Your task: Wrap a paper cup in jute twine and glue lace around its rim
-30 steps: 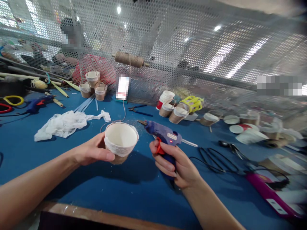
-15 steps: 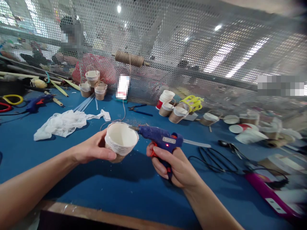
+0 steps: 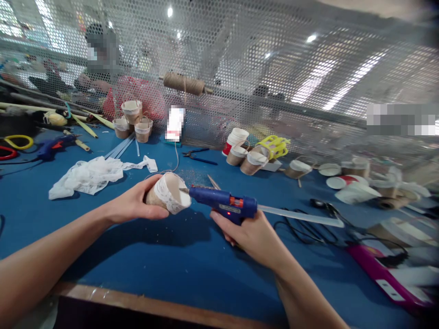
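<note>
My left hand (image 3: 141,201) grips a small paper cup (image 3: 168,194) wrapped in brown material, with white lace around its rim. The cup is tilted, its mouth facing right. My right hand (image 3: 248,233) is wrapped around a blue hot glue gun (image 3: 222,201), whose red light is lit. The gun's metal nozzle points left and meets the cup at its rim; whether it touches the inside wall I cannot tell. From the gun's back sticks a clear glue stick (image 3: 302,215). White lace ribbon (image 3: 89,176) lies in a heap beyond my left forearm.
Small wrapped buckets (image 3: 132,119) stand at the back left, more cups (image 3: 254,162) at the back right. Pliers (image 3: 200,156) lie mid-table. A black cable (image 3: 305,228) and a magenta power strip (image 3: 387,278) are at right. Perforated metal mesh (image 3: 233,68) closes the back, bearing a twine spool (image 3: 184,83).
The cup has tipped over to the right in my left hand. The glue gun has moved slightly left and down and has rolled, its glue stick now showing longer.
</note>
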The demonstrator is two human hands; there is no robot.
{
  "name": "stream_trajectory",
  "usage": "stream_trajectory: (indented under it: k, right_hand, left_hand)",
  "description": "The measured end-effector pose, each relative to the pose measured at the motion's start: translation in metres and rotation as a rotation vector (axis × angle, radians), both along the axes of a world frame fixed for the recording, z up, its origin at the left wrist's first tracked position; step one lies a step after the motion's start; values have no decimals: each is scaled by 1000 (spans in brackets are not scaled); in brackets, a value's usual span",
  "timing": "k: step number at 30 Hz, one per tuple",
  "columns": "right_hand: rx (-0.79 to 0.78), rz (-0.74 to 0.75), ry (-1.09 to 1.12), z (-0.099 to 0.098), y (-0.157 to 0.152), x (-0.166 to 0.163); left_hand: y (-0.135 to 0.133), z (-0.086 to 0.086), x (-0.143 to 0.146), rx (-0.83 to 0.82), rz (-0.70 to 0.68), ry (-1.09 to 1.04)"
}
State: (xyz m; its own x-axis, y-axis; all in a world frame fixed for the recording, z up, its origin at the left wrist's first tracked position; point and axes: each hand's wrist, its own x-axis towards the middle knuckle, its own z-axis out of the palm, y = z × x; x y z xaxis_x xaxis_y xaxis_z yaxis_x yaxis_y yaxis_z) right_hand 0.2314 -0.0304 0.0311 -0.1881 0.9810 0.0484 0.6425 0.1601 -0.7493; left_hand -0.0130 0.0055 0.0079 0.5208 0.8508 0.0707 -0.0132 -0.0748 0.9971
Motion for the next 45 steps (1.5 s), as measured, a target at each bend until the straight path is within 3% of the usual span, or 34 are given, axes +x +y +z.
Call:
stream_trajectory:
  k: [5, 11, 18, 25, 32, 35, 41, 45]
  right_hand:
    - [-92, 104, 264, 5, 2, 5]
    - [-253, 138, 673, 0, 6, 3]
    - [-399, 178, 837, -6, 6, 1]
    - [-397, 182, 784, -7, 6, -1]
    - [-94, 175, 353, 1, 4, 3]
    - [-33, 115, 214, 4, 1, 1]
    - [-21, 29, 72, 5, -1, -1]
    - [-92, 60, 123, 6, -1, 2]
  left_hand:
    - [0, -3, -3, -31, -63, -78]
    - [-3, -6, -3, -127, -234, -215]
    - [-6, -6, -2, -157, -254, -284]
    - [-6, -6, -2, -147, -259, -286]
    - [-3, -5, -5, -111, -197, -221]
    - [-3, -3, -4, -119, -180, -211]
    - [-1, 0, -2, -73, -122, -103]
    - [1, -2, -4, -26, -80, -56]
